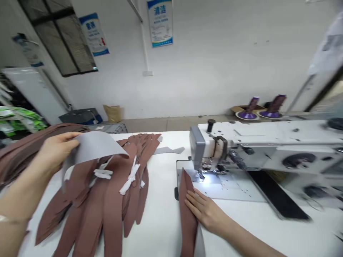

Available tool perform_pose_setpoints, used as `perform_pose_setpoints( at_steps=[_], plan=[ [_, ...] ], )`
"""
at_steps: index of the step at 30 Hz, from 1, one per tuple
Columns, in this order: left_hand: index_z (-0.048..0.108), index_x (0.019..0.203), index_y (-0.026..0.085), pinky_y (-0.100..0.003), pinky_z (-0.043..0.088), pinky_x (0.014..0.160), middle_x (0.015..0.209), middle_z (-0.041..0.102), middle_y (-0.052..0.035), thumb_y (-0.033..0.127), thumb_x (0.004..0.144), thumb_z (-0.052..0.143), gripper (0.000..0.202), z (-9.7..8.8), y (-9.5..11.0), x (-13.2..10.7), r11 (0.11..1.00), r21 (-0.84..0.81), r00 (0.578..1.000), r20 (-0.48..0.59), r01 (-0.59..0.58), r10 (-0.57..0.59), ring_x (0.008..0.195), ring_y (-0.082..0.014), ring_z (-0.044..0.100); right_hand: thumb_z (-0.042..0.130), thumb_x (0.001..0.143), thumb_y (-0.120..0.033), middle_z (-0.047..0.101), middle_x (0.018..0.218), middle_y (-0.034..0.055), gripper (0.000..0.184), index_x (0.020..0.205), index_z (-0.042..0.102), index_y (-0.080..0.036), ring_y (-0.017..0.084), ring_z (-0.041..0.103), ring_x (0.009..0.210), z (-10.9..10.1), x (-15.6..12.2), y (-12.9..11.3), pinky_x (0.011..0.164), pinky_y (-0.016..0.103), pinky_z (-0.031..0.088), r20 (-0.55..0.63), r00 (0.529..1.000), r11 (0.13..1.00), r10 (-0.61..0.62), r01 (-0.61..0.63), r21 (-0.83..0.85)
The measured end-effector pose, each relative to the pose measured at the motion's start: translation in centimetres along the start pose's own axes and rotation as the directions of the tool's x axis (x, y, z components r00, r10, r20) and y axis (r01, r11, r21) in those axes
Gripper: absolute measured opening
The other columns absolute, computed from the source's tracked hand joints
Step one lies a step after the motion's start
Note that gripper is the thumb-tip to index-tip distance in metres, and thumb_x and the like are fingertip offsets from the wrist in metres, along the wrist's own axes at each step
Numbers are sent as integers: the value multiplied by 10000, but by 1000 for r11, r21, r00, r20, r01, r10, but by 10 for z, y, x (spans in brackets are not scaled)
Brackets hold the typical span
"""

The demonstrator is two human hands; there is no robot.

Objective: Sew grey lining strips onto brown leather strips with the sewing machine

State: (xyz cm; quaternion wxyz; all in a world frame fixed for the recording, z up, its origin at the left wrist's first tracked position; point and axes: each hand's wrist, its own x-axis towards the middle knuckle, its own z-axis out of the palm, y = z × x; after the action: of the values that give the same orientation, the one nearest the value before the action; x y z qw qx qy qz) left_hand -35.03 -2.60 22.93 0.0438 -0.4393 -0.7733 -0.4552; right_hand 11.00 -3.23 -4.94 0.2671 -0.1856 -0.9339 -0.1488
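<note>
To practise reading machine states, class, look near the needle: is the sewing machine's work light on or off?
On: a bright white glow lights the metal plate under the head of the sewing machine.

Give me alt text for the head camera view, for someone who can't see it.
A person's right hand rests flat on a brown strip beside the lit needle area of a sewing machine. The left hand holds a grey sheet over brown pieces with white ties on a white table.
</note>
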Motion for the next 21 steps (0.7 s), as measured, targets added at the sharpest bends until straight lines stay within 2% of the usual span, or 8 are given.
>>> perform_pose_setpoints(
  at_steps=[2,4,9,13,15,17,18,21],
  plan=[
    [713,879,228,-344,505,564,588,692,72,671,539,724,559,6,7,-19,946,-229,942,296,229,-156,535,-154,621,368,964,-82,656,1176,201,348,1203,620,-60,278,582,1191,-2,3,-1,1032,513,466,4,1000,1000,-9,9,-20],
    [721,816,305,-378,506,598,650,718,111,694,388,782,582,27,0,-40,923,-165,819,533,348,-214,613,-191,654,379,978,-103,665,1139,201,311,1158,627,-50,271,594,1160,-5,6,-1,1026,501,462,34,999,999,-14,15,-41],
    [724,665,338,-394,542,734,666,723,139,594,559,633,292,112,-40,-100,999,22,560,828,35,-38,684,-210,671,410,975,-119,683,892,119,237,955,645,-97,211,641,889,-12,8,0,953,416,477,153,988,999,-17,23,-40],
    [771,879,262,-445,531,913,990,766,-39,279,637,521,348,146,-37,-162,833,23,537,773,-554,336,982,-303,687,417,943,-104,634,729,69,260,756,589,-158,183,598,705,-10,2,-4,917,408,469,174,985,998,-5,15,-54],
    [736,1063,287,-420,511,979,1183,711,-53,184,689,497,455,155,-22,-206,583,-111,371,672,-805,641,1121,-278,638,432,942,-129,643,772,83,233,776,594,-155,199,609,767,-7,-1,-4,975,421,431,118,993,997,-5,14,-71],
    [628,1259,312,-351,542,943,1300,648,-39,110,697,497,611,169,-5,-253,345,-221,159,584,-912,796,1168,-235,615,438,944,-146,648,783,85,225,789,601,-151,207,611,785,-4,-3,-3,989,426,417,73,997,996,-16,22,-82],
    [596,1301,280,-367,537,958,1333,623,-56,91,692,488,647,178,3,-275,268,-227,106,546,-936,831,1189,-243,601,440,944,-148,649,782,85,225,790,604,-148,207,610,774,-3,-4,-3,965,423,429,70,997,996,-24,30,-86],
    [630,1247,182,-390,540,948,1283,652,-105,47,743,432,558,213,21,-320,210,-127,120,501,-969,857,1146,-251,627,448,935,-144,660,802,109,221,797,620,-127,214,613,775,0,-9,2,880,402,464,104,994,993,-41,52,-103]
  ],
)
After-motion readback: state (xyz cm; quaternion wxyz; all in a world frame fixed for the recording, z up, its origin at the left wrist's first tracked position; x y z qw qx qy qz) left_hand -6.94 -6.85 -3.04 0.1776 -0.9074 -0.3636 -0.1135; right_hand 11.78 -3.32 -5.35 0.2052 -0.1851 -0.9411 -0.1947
